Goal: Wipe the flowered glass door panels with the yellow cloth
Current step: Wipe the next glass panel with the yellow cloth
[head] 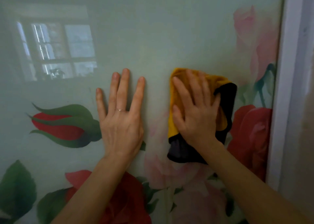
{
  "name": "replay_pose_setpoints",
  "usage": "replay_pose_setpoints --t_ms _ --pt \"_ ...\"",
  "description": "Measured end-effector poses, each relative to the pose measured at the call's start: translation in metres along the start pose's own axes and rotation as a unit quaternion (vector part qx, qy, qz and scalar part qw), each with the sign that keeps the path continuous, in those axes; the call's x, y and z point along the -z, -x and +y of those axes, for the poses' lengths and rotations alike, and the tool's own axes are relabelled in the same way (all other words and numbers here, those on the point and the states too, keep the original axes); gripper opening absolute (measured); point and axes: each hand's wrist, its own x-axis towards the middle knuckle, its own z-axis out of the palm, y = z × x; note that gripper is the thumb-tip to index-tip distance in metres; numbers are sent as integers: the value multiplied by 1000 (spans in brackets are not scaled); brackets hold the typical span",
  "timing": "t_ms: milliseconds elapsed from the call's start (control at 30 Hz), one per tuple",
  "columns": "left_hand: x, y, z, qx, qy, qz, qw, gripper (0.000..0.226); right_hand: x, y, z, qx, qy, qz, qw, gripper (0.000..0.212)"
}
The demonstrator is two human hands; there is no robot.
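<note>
The cloth (pixel 175 91) is being pressed to the glass (pixel 153 28) by a flat right hand (pixel 197 115); smears are probably being risked under the splayed left hand (pixel 121 120).

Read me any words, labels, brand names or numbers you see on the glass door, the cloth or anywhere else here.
None: no word, number, brand or sign is readable anywhere.
The glass door panel carries only printed roses and a window reflection.
The yellow cloth under the right hand shows no tag or label.
</note>
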Motion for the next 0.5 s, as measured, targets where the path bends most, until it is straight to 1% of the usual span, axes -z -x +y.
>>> replay_pose_setpoints --t_ms 67,100,133,167,233,267,333,400,433,467,500 --pt "-1 -1 1 1 -4 1 1000 80 -3 1 -17 -111 -4 31 993 60" --pt "-1 -1 1 2 -8 3 1000 79 -6 4 -33 -149 -6 38 988 60" --pt "-1 -1 1 3 -7 6 1000 75 -8 8 -49 -156 -9 33 987 61" --pt "-1 0 2 2 -2 9 1000 68 -10 16 -62 -129 -12 18 991 62" --pt "-1 1 -1 -4 12 10 1000 52 -11 40 -77 -14 -21 -21 999 64" --pt "-2 2 -2 -11 18 8 1000 48 -9 52 -74 42 -25 -33 998 64" --pt "-2 4 -6 -29 14 11 999 50 -6 63 -52 133 -31 -34 990 60" --pt "-2 4 -6 -33 4 11 999 65 -4 67 -20 195 -25 -33 980 53" --pt "-1 4 -6 -29 0 8 1000 75 -3 67 -3 195 -17 -37 980 52" --pt "-1 4 -5 -22 -3 5 1000 83 -2 66 13 166 -8 -41 985 52" --pt "-1 4 -3 -16 -5 4 1000 88 0 64 27 112 -1 -39 993 55"
